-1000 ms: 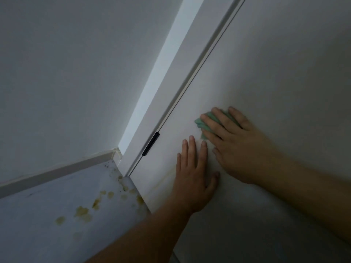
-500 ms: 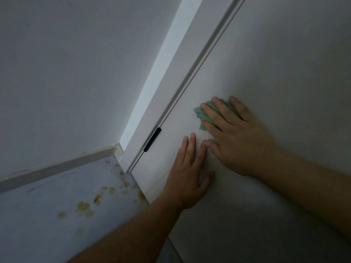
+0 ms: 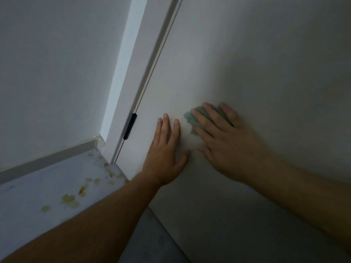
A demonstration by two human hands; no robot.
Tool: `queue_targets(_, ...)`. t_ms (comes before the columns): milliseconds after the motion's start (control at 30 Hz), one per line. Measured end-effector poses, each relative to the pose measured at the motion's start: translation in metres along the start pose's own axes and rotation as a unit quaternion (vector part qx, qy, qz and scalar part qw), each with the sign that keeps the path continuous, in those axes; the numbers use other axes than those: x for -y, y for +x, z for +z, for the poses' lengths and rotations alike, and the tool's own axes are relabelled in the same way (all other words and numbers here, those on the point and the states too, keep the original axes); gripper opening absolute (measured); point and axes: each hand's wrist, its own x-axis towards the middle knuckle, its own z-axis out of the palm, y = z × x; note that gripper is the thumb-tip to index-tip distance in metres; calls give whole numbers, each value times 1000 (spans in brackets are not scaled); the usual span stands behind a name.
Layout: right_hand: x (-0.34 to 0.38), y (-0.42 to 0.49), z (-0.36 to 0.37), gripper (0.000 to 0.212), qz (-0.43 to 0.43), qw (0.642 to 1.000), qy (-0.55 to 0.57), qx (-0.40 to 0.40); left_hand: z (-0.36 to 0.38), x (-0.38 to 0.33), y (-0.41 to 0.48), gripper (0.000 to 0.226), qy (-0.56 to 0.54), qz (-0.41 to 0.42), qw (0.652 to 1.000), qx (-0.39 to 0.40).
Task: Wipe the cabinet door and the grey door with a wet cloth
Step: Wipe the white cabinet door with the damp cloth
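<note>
The pale grey door [image 3: 256, 63] fills the right half of the head view. My right hand [image 3: 224, 141] presses a green cloth [image 3: 191, 120] flat against its lower part; only the cloth's left edge shows between and beyond my fingers. My left hand [image 3: 167, 150] lies flat on the door just left of the cloth, fingers apart, holding nothing. A faint yellowish smear runs on the door near my left hand.
A black hinge [image 3: 130, 126] sits on the door's left edge against the white frame [image 3: 133, 73]. A white wall [image 3: 53, 73] with a skirting board [image 3: 47, 160] stands at the left. The floor [image 3: 38, 196] below has several yellow-brown stains [image 3: 69, 199].
My right hand and the cloth have slid slightly to the right and down on the door. My left hand has stayed flat beside it, shifting a little with the view.
</note>
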Motion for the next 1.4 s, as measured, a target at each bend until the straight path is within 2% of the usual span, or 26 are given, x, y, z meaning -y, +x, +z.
queue_targets(100, -4, 3, -4, 65, 20, 1000, -7, 8, 3, -5, -1, 89, 4, -17, 1000, 4)
queue_targets(267, 3, -116, 11, 63, 13, 999, 50, 9, 6, -8, 0, 93, 3, -27, 1000, 1)
queue_targets(367, 3, -137, 9, 61, 30, 998, 60, -1, 10, -11, -1, 94, -8, -30, 999, -11)
queue_targets(533, 6, -37, -6, 67, 70, 993, 94, 5, 4, -5, -2, 91, -33, -20, 999, -13)
queue_targets(700, 16, 65, -23, 80, 73, 972, 222, 28, -12, 0, -5, 83, -74, -30, 994, -70)
queue_targets(833, 13, 84, -29, 90, 68, 933, 351, 47, -24, -14, 6, 75, -102, 18, 989, -104)
queue_targets(933, 6, 78, -34, 92, 80, 890, 448, 18, -22, -27, 23, 71, -153, 59, 982, -95)
queue_targets(1033, -8, 68, -41, 69, 133, 786, 604, -14, -12, -33, 35, 71, -159, 69, 980, -97)
queue_targets(1067, -13, 64, -41, 66, 125, 792, 597, -24, -8, -35, 36, 70, -147, 64, 981, -107)
queue_targets(1133, -22, 57, -35, 64, 71, 887, 454, -45, -3, -40, 38, 69, -138, 46, 982, -124)
queue_targets(1167, -24, 55, -32, 64, 45, 924, 375, -56, -1, -41, 38, 70, -139, 36, 981, -130)
queue_targets(1200, -26, 53, -30, 64, 28, 946, 318, -55, 0, -38, 38, 70, -140, 23, 981, -133)
queue_targets(1300, -31, 50, -26, 66, 17, 977, 206, -45, -2, -14, 40, 72, -138, -29, 981, -132)
queue_targets(1400, -32, 45, -21, 64, -2, 990, 135, -36, -4, 9, 38, 69, -148, -55, 978, -139)
